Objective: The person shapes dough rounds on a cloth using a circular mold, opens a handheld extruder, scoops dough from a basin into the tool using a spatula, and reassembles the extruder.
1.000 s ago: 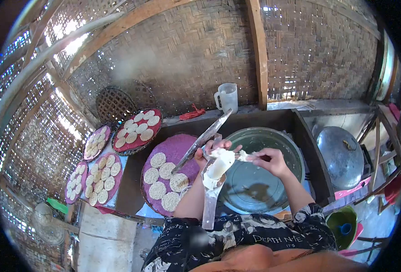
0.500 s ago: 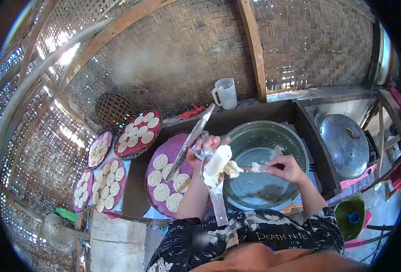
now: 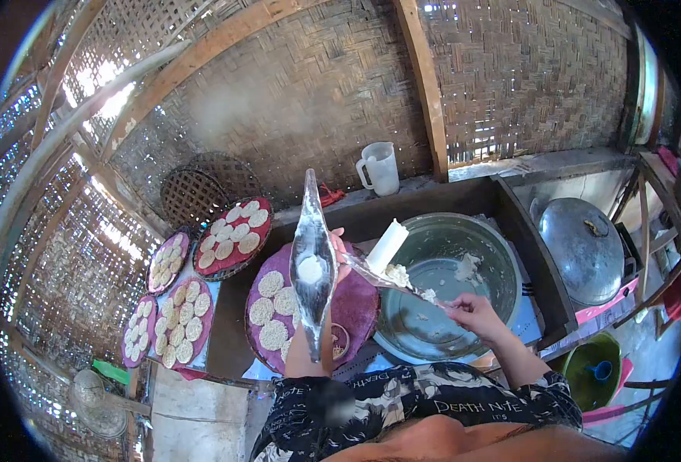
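My left hand (image 3: 339, 252) is closed round a wooden press (image 3: 312, 231), partly hidden behind its long board, whose wide middle has a hole filled with white dough. A white cylinder (image 3: 387, 245) joined to the press sticks out over the basin's left side. My right hand (image 3: 473, 314) grips a thin spatula (image 3: 398, 285) with dough lumps along it, its far end close to the cylinder's base. Below is a large green basin (image 3: 452, 350) with dough scraps inside. Left of it, a round purple tray (image 3: 356, 300) holds several noodle-like white discs (image 3: 273, 335).
A plastic jug (image 3: 381, 169) stands behind the wooden trough (image 3: 537, 262). Smaller trays of discs, one on a red cloth (image 3: 237, 258), lie at the left. A domed metal lid (image 3: 581, 250) is at the right, with a green bucket (image 3: 587, 385) below it.
The press has turned in my left hand, so its board now stands nearly upright with its hole facing me. The cylinder tilts to the right. My right hand has moved slightly lower with the spatula.
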Available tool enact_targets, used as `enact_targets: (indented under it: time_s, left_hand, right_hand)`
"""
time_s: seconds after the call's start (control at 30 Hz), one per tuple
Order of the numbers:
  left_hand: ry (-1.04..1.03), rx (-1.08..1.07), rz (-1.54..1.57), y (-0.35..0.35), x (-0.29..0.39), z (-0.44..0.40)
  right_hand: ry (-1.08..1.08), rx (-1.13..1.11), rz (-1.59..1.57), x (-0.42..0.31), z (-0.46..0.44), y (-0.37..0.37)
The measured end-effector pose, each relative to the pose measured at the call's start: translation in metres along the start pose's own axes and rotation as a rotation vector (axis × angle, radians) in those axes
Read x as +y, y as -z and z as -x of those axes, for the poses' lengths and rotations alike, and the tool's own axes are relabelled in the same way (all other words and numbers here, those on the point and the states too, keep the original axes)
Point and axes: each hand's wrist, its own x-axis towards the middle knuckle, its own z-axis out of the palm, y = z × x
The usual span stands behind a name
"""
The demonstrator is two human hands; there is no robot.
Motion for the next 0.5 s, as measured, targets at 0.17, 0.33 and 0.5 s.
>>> enact_targets:
  time_s: [0.17, 0.33, 0.5]
  left_hand:
    - [0.631, 0.186, 0.381, 0.012, 0.007, 0.010]
    - [0.745, 0.215, 0.676, 0.020, -0.009, 0.013]
    - [0.610, 0.214, 0.247, 0.001, 0.020, 0.007]
  right_hand:
    - [-0.054, -0.032, -0.044, 0.010, 0.000, -0.001]
    - [-0.022, -0.037, -0.010, 0.004, -0.001, -0.003]
    - [0.128, 0.128, 0.300, -0.023, -0.010, 0.031]
